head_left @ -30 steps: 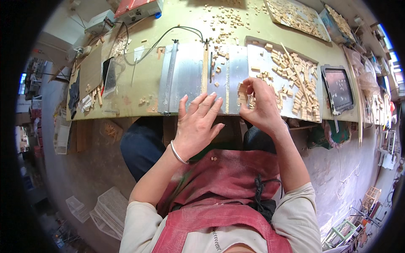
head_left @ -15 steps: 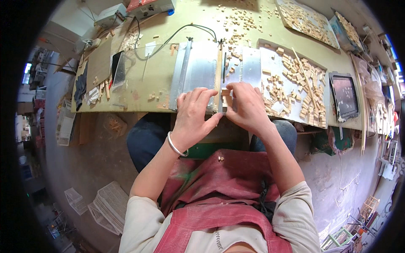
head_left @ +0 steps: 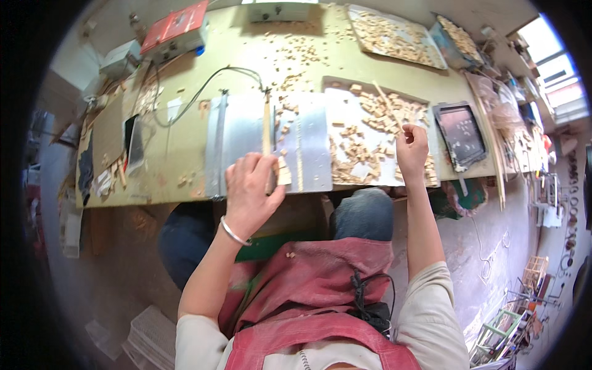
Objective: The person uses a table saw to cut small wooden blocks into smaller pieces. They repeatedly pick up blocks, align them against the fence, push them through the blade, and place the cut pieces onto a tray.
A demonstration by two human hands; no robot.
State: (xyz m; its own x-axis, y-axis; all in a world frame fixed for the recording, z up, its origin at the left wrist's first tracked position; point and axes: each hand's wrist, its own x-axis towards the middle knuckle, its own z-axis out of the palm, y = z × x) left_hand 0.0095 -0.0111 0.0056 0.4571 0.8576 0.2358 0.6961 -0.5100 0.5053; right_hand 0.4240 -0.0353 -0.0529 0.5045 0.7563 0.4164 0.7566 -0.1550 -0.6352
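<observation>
My left hand [head_left: 250, 185] is on the aluminium jig [head_left: 234, 135], fingers curled against a small stack of wooden blocks [head_left: 283, 174] at the near end of an upright-running wooden strip [head_left: 266, 123]. Loose blocks [head_left: 285, 129] lie beside the strip. My right hand [head_left: 412, 145] is closed in a pinch over the white board [head_left: 388, 172] covered with many small blocks [head_left: 367, 148]; whatever is between its fingers is too small or hidden to name.
A black-framed screen or tray [head_left: 459, 135] lies to the right. Boxes of blocks [head_left: 398, 37] are at back right, red and grey machines [head_left: 172, 34] at back left. A black cable [head_left: 228, 69] runs over the table; acrylic sheet, boards and sticks [head_left: 111, 142] lie left.
My right hand has left the blocks on the jig and moved right, over the block-covered board. My left hand stays by the stack. The whole view has shifted, with the table appearing lower.
</observation>
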